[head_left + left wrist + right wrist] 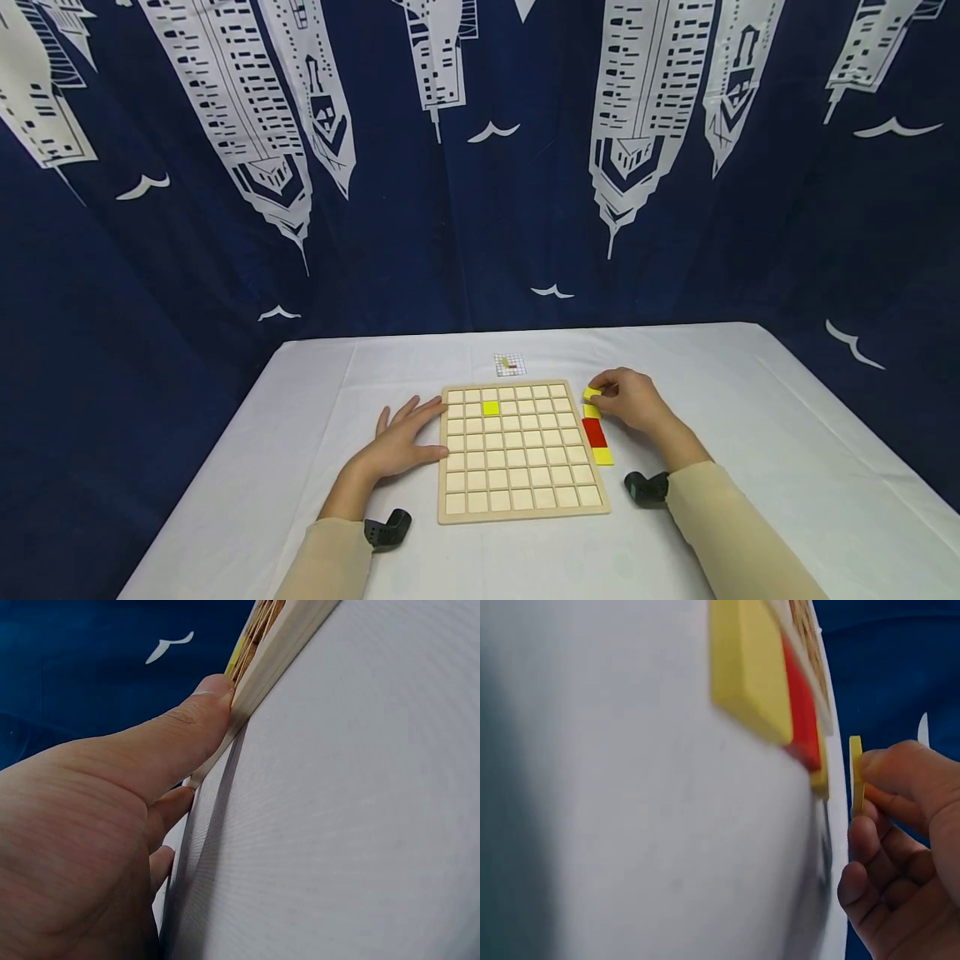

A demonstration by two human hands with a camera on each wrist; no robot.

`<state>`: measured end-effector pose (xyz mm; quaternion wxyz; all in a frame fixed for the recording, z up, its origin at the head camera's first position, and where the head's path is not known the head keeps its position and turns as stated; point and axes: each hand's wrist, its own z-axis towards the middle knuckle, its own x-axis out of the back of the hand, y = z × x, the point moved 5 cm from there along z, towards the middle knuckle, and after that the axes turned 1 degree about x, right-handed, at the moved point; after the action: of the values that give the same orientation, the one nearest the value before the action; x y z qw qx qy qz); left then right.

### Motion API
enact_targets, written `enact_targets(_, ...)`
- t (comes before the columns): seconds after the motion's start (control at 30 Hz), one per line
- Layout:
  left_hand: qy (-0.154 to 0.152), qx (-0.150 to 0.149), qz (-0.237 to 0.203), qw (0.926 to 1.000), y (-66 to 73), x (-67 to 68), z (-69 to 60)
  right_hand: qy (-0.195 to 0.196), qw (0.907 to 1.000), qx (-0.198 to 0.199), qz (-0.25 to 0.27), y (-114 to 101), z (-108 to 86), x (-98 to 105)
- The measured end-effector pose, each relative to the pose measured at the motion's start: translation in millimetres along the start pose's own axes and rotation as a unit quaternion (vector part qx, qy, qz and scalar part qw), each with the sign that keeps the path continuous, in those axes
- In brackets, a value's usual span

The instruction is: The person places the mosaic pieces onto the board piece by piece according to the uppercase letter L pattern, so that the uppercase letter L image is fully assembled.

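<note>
A wooden grid board [524, 523] lies flat on the white table, with one yellow square tile [491, 408] in a cell of its second row from the far side. My left hand [397, 442] rests at the board's left edge, fingers spread; its thumb [180, 724] touches the wooden rim. Beyond the right edge, my right hand [633, 404] pinches a yellow tile [856, 772] between thumb and fingers, raised off the table. Below it, a column beside the board has a yellow tile [592, 412], a red piece [594, 433] and another yellow tile [603, 457].
A small printed card [510, 364] with a coloured grid pattern lies just past the board's far edge. A dark blue curtain [465, 217] with white buildings and birds hangs behind the table [315, 400]. Each wrist carries a black camera [388, 530].
</note>
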<state>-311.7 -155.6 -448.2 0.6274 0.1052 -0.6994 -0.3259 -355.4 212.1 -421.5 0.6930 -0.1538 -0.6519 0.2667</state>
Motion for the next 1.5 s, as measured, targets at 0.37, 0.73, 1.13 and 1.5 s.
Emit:
enact_targets(0.37,0.0,-0.001,0.005,1.0,-1.1,0.3,-0.4,-0.011,0.9982,0.055,0.02,-36,-1.4,-9)
enact_targets(0.73,0.0,-0.006,0.007,1.0,-0.7,0.9,-1.7,-0.034,0.9896,0.134,0.042,-79,-4.7,-30)
enact_targets(1.13,-0.005,-0.007,0.006,0.9999,0.4,-0.1,-0.5,-0.063,0.9768,0.193,0.069,-113,-7.6,-55)
enact_targets(1.5,-0.004,-0.007,0.007,0.9999,2.0,1.1,-2.7,-0.075,0.9769,0.197,0.036,-130,-9.2,-67)
